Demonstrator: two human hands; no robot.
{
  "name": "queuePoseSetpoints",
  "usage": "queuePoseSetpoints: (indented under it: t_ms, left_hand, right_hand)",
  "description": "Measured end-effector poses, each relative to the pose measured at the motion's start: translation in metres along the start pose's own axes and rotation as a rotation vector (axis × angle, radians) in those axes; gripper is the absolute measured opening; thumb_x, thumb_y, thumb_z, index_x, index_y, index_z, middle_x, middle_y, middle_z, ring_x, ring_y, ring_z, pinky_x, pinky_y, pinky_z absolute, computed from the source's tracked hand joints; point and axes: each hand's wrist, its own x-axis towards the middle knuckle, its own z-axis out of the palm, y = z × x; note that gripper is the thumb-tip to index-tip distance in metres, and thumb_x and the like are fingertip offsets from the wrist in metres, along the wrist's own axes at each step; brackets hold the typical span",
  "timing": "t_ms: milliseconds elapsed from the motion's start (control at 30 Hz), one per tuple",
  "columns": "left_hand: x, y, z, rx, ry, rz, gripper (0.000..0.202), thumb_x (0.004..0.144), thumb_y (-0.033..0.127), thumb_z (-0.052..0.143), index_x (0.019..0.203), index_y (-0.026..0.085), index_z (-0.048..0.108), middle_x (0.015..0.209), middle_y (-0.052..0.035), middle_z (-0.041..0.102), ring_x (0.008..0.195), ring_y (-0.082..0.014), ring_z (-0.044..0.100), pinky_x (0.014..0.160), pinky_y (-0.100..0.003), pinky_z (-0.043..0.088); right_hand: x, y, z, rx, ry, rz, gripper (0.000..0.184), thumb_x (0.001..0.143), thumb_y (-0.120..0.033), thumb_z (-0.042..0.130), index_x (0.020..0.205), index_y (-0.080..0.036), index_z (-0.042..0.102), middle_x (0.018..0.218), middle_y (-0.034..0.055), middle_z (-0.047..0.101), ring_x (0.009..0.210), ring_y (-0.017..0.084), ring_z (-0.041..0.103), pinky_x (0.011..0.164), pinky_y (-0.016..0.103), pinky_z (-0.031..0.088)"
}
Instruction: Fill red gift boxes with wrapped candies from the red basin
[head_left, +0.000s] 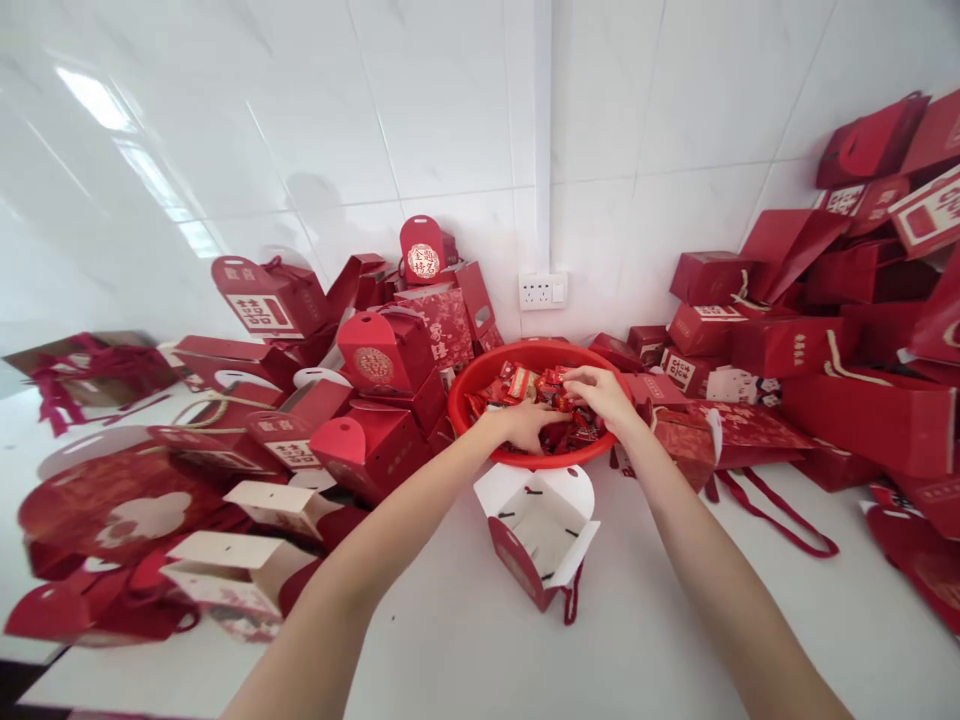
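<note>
A red plastic basin (pixel 459 420) holds a heap of small wrapped candies (pixel 499 388), mostly in red wrappers. Both of my hands reach into it. My left hand (pixel 529 425) lies over the candies with its fingers stretched toward the middle of the heap. Over the right side of the basin, my right hand (pixel 600 393) curves its fingers down to the candies, thumb and fingers apart. In front of the basin, between my forearms, stands an opened red gift box (pixel 519 565) with its white inside facing up. A dark red ribbon hangs at its near corner.
Red gift boxes (pixel 390 350) and bags are piled to the left. Another tall pile of red boxes (pixel 862 400) rises at right, a bag's ribbon handle (pixel 787 520) trailing on the white table (pixel 450 640). A socket (pixel 543 291) sits on the tiled wall behind.
</note>
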Motion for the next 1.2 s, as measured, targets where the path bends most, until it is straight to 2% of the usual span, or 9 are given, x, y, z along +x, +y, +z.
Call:
queuePoseSetpoints:
  t_ms: [100, 200, 267, 333, 467, 633, 767, 1033, 1200]
  left_hand:
    - [0.018, -0.008, 0.0, 0.088, 0.075, -0.165, 0.086, 0.059, 0.023, 0.086, 0.141, 0.026, 0.06, 0.153, -0.0128, 0.053, 0.136, -0.0403, 0.052, 0.109, -0.047, 0.046]
    - [0.029, -0.025, -0.002, 0.056, 0.152, -0.235, 0.051, 0.065, 0.024, 0.084, 0.115, 0.019, 0.075, 0.128, -0.0145, 0.069, 0.117, -0.0363, 0.065, 0.1, -0.041, 0.052]
    - [0.032, -0.037, -0.002, 0.014, 0.192, -0.248, 0.033, 0.068, 0.019, 0.079, 0.101, 0.019, 0.078, 0.111, -0.011, 0.075, 0.106, -0.0317, 0.069, 0.095, -0.037, 0.054]
    - [0.031, -0.048, -0.002, -0.054, 0.251, -0.243, 0.028, 0.069, 0.017, 0.076, 0.097, 0.021, 0.078, 0.1, -0.0061, 0.076, 0.1, -0.0272, 0.07, 0.092, -0.032, 0.053]
    - [0.024, -0.061, 0.0, -0.236, 0.391, -0.189, 0.021, 0.076, 0.03, 0.073, 0.094, 0.019, 0.077, 0.088, -0.0011, 0.075, 0.092, -0.0239, 0.069, 0.087, -0.03, 0.053]
    - [0.017, -0.057, 0.0, -0.46, 0.511, 0.009, 0.038, 0.086, 0.051, 0.061, 0.076, 0.015, 0.069, 0.078, -0.0009, 0.069, 0.082, -0.0194, 0.063, 0.08, -0.029, 0.051]
    - [0.019, -0.052, 0.0, -0.564, 0.536, 0.118, 0.049, 0.088, 0.061, 0.053, 0.07, 0.016, 0.063, 0.071, -0.0005, 0.06, 0.07, -0.0158, 0.055, 0.07, -0.028, 0.046]
    - [0.022, -0.05, 0.005, -0.653, 0.511, 0.134, 0.059, 0.09, 0.067, 0.048, 0.057, 0.018, 0.043, 0.054, 0.0034, 0.038, 0.055, -0.0112, 0.037, 0.053, -0.025, 0.031]
    - [0.022, -0.051, 0.005, -0.69, 0.523, 0.112, 0.053, 0.09, 0.061, 0.051, 0.059, 0.018, 0.051, 0.056, 0.0018, 0.049, 0.059, -0.0142, 0.047, 0.059, -0.027, 0.04]
  right_hand:
    - [0.002, 0.006, -0.003, 0.006, -0.033, 0.055, 0.008, 0.069, -0.023, 0.074, 0.075, -0.02, 0.07, 0.071, 0.0027, 0.072, 0.065, 0.019, 0.067, 0.061, 0.031, 0.054]
    - [0.003, 0.009, -0.003, 0.002, -0.053, 0.082, 0.009, 0.067, -0.022, 0.074, 0.076, -0.021, 0.07, 0.071, 0.0017, 0.072, 0.068, 0.019, 0.067, 0.062, 0.03, 0.053]
    - [0.004, 0.01, -0.002, -0.004, -0.062, 0.094, 0.011, 0.066, -0.023, 0.074, 0.076, -0.021, 0.07, 0.072, 0.0009, 0.071, 0.07, 0.019, 0.066, 0.064, 0.03, 0.052]
    - [0.004, 0.01, -0.001, -0.01, -0.073, 0.105, 0.012, 0.065, -0.024, 0.074, 0.076, -0.021, 0.07, 0.072, 0.0005, 0.071, 0.073, 0.019, 0.066, 0.066, 0.031, 0.052]
    - [0.003, 0.011, 0.0, -0.017, -0.093, 0.128, 0.016, 0.065, -0.025, 0.076, 0.079, -0.021, 0.071, 0.073, 0.0003, 0.069, 0.075, 0.02, 0.065, 0.071, 0.033, 0.052]
    - [-0.001, 0.009, -0.001, -0.005, -0.119, 0.143, 0.024, 0.069, -0.029, 0.079, 0.09, -0.021, 0.072, 0.073, -0.0007, 0.069, 0.074, 0.02, 0.066, 0.07, 0.033, 0.052]
    - [-0.004, 0.003, 0.0, 0.035, -0.203, 0.153, 0.027, 0.071, -0.033, 0.082, 0.093, -0.02, 0.074, 0.074, 0.0012, 0.073, 0.071, 0.02, 0.069, 0.067, 0.032, 0.053]
    - [-0.005, 0.0, -0.001, 0.104, -0.245, 0.159, 0.024, 0.061, -0.027, 0.087, 0.082, -0.019, 0.077, 0.07, 0.0015, 0.075, 0.067, 0.019, 0.069, 0.07, 0.034, 0.056]
    - [-0.002, 0.003, -0.001, 0.132, -0.16, 0.169, 0.021, 0.061, -0.028, 0.087, 0.074, -0.02, 0.072, 0.069, 0.0006, 0.072, 0.064, 0.018, 0.066, 0.068, 0.034, 0.057]
